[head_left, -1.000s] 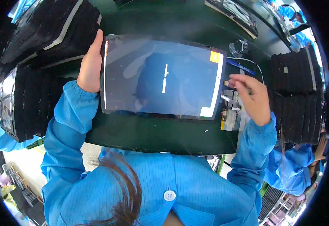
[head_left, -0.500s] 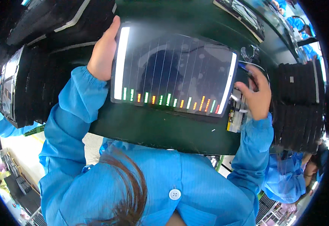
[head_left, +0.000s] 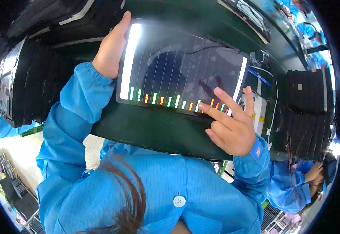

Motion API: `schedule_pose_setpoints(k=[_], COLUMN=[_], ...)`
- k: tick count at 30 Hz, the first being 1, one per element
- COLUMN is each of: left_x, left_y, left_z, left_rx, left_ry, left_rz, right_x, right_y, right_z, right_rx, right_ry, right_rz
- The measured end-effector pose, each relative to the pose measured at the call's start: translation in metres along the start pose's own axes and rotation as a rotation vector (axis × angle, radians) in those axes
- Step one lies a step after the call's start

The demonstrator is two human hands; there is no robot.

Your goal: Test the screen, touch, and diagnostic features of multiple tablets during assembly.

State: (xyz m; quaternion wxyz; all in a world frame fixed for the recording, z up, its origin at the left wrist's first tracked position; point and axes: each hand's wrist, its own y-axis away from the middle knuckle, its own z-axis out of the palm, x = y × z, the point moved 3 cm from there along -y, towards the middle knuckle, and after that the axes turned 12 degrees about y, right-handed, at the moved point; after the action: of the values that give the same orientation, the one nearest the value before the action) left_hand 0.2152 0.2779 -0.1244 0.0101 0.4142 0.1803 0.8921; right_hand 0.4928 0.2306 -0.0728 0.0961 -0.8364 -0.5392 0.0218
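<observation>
The left hand [head_left: 109, 48] is gripping the left edge of the flat panel [head_left: 181, 72], which is lying near the front edge of the dark green counter [head_left: 150, 130]. The right hand [head_left: 232, 124] is open and holding nothing, with its fingers [head_left: 211, 113] touching the lower right corner of the screen. I think light, flat touches are best here, because the glass is smooth and glossy. Black ribbed foam trays [head_left: 306, 113] are standing at the right edge.

A flat rectangular dark-glass display panel [head_left: 181, 72] lies on the dark green desk [head_left: 150, 130], showing thin vertical lines and a row of green and orange bars. The left hand [head_left: 110, 48] grips its left edge. The right hand [head_left: 232, 124] rests its fingers [head_left: 211, 111] on the lower right corner. Stacked black trays [head_left: 302, 113] stand just right of those fingers.
</observation>
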Motion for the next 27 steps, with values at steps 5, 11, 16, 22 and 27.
schedule_pose_setpoints(k=[5,11,16,22,27], left_x=[-0.002,0.0,-0.001,0.0,0.001], left_y=[-0.002,0.002,0.005,0.008,0.006], left_z=[0.005,0.012,0.016,0.01,0.007], left_rx=[-0.122,-0.089,-0.068,-0.028,-0.047], left_ry=[0.156,0.211,0.238,0.187,0.16], left_rz=[-0.145,-0.239,-0.207,-0.178,-0.135], right_x=[0.056,0.136,0.151,0.138,0.106], right_y=[0.01,0.01,0.008,0.041,0.049], right_z=[-0.021,0.028,0.04,-0.002,0.009], right_rx=[0.237,0.197,0.216,0.337,0.155], right_ry=[0.007,0.138,0.185,-0.447,-0.44], right_rz=[0.406,0.482,0.388,0.689,0.576])
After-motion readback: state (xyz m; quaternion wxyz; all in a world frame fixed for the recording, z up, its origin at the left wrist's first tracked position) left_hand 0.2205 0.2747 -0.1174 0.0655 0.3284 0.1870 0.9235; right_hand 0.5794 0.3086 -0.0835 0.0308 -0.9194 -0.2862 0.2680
